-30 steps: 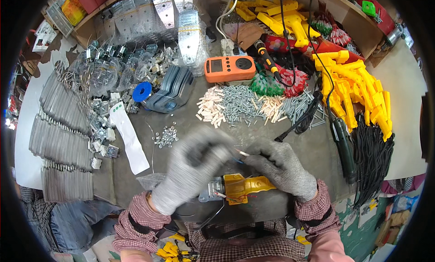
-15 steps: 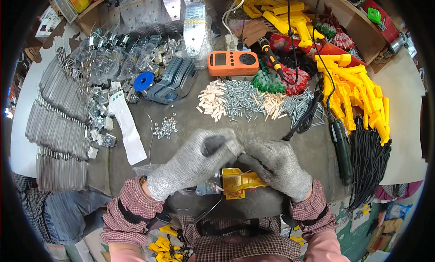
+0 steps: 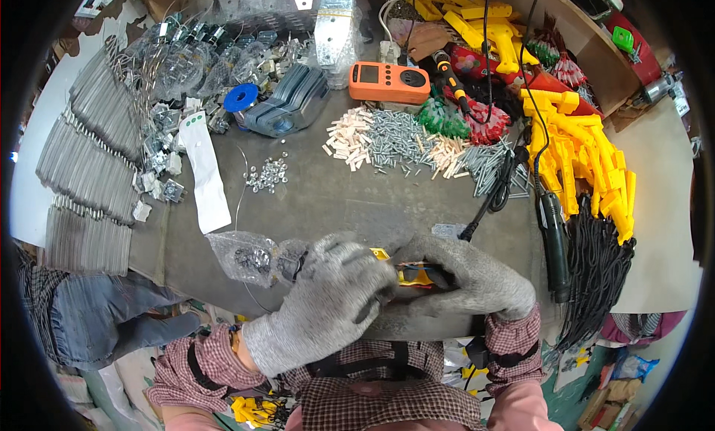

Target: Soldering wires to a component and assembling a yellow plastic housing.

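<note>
Between my gloved hands lies a yellow plastic housing, its cavity showing thin wires, red and blue among them. My right hand, in a grey knit glove, closes around the housing from the right, thumb and fingers along its sides. The left hand, in a matching glove, is over the housing's left part with curled fingers; its fingertips are blurred, and whatever they pinch is hidden. Just left of that hand, a bubble-wrapped part with something dark inside lies on the table.
Small screws, pale plugs and clear beads lie in heaps beyond my hands. An orange meter stands behind. Yellow housings, black cords and a soldering iron are right, stacked metal plates left.
My hands have come down from a pinch above the housing to the housing itself. The right one now wraps it closer to my body. The view has shifted slightly.
</note>
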A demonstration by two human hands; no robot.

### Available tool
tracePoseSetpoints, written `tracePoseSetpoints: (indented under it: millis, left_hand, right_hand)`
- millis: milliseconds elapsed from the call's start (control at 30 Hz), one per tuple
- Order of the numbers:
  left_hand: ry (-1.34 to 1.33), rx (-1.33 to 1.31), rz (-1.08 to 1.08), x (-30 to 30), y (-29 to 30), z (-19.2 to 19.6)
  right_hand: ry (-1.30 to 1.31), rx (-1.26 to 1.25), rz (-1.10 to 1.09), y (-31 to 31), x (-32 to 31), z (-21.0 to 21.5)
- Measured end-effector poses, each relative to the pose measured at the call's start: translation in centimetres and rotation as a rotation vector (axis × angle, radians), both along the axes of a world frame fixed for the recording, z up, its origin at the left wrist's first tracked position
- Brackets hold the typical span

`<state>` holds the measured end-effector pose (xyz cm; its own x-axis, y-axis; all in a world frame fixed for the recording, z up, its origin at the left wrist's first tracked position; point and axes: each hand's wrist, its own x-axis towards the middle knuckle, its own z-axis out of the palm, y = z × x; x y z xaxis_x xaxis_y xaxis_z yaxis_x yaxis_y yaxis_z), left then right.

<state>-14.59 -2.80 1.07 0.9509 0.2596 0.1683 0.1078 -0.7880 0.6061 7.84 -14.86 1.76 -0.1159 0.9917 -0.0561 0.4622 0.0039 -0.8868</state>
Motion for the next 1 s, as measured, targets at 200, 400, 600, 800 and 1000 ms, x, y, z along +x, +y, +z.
tracePoseSetpoints:
  millis: [200,400,600,800,1000]
  left_hand:
    - [-0.119,-0.125,0.166,1.7,0.1,0.2]
    - [-0.107,-0.091,0.128,1.9,0.3,-0.8]
    - [-0.111,0.03,0.134,3.1,0.6,-1.1]
    - [-0.127,0.074,0.156,3.2,0.5,-1.4]
    - [-0.118,-0.061,0.205,3.3,0.3,-1.7]
  right_hand:
    - [-0.106,0.134,-0.28,-1.3,-0.6,-1.3]
    - [-0.055,-0.047,-0.183,-3.1,0.3,0.1]
    - [0.006,-0.049,-0.548,-2.8,1.0,1.5]
    - [-0.252,-0.074,-0.208,0.0,-0.5,-1.2]
    - [-0.154,0.014,-0.21,0.3,-0.4,-1.8]
